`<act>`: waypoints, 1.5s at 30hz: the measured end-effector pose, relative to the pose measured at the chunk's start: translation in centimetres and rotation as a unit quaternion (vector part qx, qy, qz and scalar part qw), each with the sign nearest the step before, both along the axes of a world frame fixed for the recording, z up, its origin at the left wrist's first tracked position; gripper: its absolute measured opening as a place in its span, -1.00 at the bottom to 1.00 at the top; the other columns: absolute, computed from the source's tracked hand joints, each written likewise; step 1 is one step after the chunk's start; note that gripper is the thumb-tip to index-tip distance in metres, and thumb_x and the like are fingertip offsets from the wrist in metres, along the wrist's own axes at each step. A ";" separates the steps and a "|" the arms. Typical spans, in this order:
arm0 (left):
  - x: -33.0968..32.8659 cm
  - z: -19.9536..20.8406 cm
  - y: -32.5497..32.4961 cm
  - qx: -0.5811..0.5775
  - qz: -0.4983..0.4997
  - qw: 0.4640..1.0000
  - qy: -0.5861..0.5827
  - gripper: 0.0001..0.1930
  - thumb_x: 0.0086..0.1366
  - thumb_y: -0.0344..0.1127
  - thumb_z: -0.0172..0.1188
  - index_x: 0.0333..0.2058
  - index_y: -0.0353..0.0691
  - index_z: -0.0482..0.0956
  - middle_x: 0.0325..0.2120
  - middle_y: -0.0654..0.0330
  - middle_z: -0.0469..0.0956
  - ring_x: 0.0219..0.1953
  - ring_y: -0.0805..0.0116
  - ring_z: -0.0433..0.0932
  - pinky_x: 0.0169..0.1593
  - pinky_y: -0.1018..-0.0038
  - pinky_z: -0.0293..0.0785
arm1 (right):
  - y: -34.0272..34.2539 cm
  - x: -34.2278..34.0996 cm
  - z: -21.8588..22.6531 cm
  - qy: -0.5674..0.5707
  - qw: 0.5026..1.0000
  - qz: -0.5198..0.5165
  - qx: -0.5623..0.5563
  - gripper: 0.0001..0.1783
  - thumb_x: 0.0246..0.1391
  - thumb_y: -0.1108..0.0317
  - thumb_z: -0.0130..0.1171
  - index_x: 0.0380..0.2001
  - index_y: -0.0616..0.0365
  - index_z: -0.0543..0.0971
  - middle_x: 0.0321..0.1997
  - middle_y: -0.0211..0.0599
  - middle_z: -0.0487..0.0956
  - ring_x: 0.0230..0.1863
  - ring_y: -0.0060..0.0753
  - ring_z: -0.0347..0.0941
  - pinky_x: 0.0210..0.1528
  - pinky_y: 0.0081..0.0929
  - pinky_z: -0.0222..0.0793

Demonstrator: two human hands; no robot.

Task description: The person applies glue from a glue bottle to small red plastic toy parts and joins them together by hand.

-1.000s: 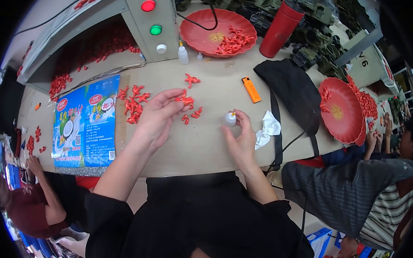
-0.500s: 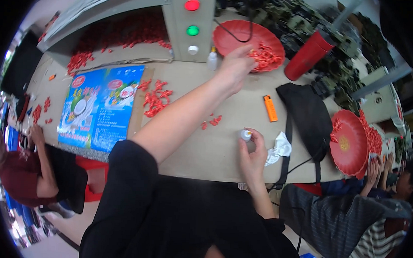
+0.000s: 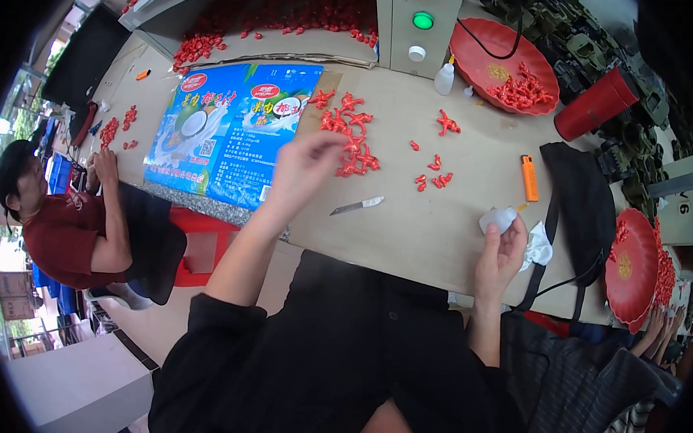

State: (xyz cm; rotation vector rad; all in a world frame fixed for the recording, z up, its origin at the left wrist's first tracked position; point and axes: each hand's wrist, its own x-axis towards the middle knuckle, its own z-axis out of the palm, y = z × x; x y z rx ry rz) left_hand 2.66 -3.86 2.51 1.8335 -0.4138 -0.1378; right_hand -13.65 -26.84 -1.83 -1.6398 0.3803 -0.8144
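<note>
My left hand (image 3: 306, 167) reaches over the near left side of a cluster of red star-shaped plastic pieces (image 3: 355, 131). Its fingers are bent and smeared by motion, so whether they hold a piece cannot be made out. My right hand (image 3: 501, 252) grips a small white squeeze bottle (image 3: 497, 220) with a yellow tip, tilted above the table's near edge. Between the hands lie a few loose red bits (image 3: 437, 162) and a single branching red piece (image 3: 448, 122). A craft knife (image 3: 357, 206) rests in front of the cluster.
Beyond are a red scalloped bowl (image 3: 481, 47), a second white bottle (image 3: 445, 77) and a red flask (image 3: 595, 104). On the right lie an orange lighter (image 3: 529, 177), white tissue (image 3: 538, 247) and a black bag (image 3: 578, 205). A flattened blue carton (image 3: 225, 132) and a co-worker (image 3: 72, 226) are at left.
My left hand has left the red bowl and come back to the cluster of red pieces. My right hand still holds the bottle. The view has shifted, and the craft knife now shows.
</note>
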 end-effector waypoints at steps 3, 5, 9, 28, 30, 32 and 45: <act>0.3 -1.4 3.5 0.092 0.104 0.987 -0.076 -0.82 0.05 -0.53 0.07 -0.30 -0.31 0.48 -0.47 0.22 0.48 -0.46 0.54 0.42 -0.37 0.61 0.37 | 0.2 0.1 0.2 0.020 0.998 0.000 -0.052 -0.64 0.03 0.48 -0.05 -0.08 0.36 0.23 -0.16 -0.18 0.36 -0.11 -0.45 0.31 -0.07 -0.55 0.21; 0.1 -1.3 3.5 0.122 0.063 0.980 -0.143 -0.80 0.03 -0.53 0.07 -0.30 -0.30 0.48 -0.45 0.19 0.48 -0.41 0.46 0.42 -0.34 0.57 0.36 | 0.6 0.0 1.2 0.028 0.998 0.007 -0.047 -0.63 0.04 0.47 -0.07 -0.07 0.36 0.21 -0.15 -0.17 0.36 -0.10 -0.44 0.31 -0.06 -0.54 0.21; -0.7 -0.9 2.3 0.172 -0.042 0.942 -0.286 -0.77 -0.03 -0.51 0.12 -0.31 -0.27 0.49 -0.37 0.11 0.44 -0.26 0.17 0.38 -0.22 0.43 0.32 | 1.4 0.0 2.2 0.016 0.999 0.031 0.012 -0.60 0.06 0.46 -0.10 -0.03 0.36 0.17 -0.14 -0.16 0.35 -0.11 -0.41 0.33 -0.06 -0.49 0.23; -4.1 -0.8 -0.1 -0.346 -0.148 0.822 0.427 -0.77 0.17 -0.36 -0.02 -0.19 -0.22 0.25 -0.53 0.22 0.42 -0.61 0.50 0.42 -0.60 0.63 0.36 | 5.0 1.8 4.2 -0.050 0.859 0.296 0.415 -0.64 -0.03 0.39 -0.06 -0.13 0.18 0.19 -0.32 -0.07 0.39 -0.39 -0.24 0.43 -0.30 -0.29 0.38; -4.8 -0.8 -1.0 -0.295 -0.170 0.833 0.435 -0.77 0.18 -0.35 -0.02 -0.19 -0.23 0.25 -0.54 0.23 0.43 -0.62 0.51 0.41 -0.60 0.64 0.35 | 5.9 2.7 4.3 -0.050 0.854 0.310 0.415 -0.62 -0.03 0.35 -0.07 -0.11 0.18 0.19 -0.32 -0.10 0.38 -0.40 -0.28 0.41 -0.31 -0.32 0.38; -5.3 -0.8 -1.8 -0.252 -0.202 0.838 0.441 -0.82 0.17 -0.34 0.01 -0.26 -0.25 0.30 -0.54 0.23 0.43 -0.63 0.53 0.39 -0.61 0.66 0.32 | 6.3 3.0 4.3 -0.054 0.849 0.323 0.414 -0.59 -0.02 0.31 -0.08 -0.09 0.19 0.18 -0.33 -0.13 0.37 -0.40 -0.32 0.39 -0.32 -0.35 0.38; -6.9 -3.5 -3.8 -0.343 -0.228 0.860 0.302 -0.71 0.06 -0.49 0.12 -0.20 -0.38 0.38 -0.40 0.15 0.44 -0.42 0.49 0.45 -0.33 0.62 0.40 | 6.2 2.9 2.6 -0.092 0.768 0.307 0.554 -0.62 0.06 0.26 -0.16 -0.08 0.21 0.18 -0.33 -0.18 0.37 -0.52 -0.43 0.32 -0.37 -0.45 0.29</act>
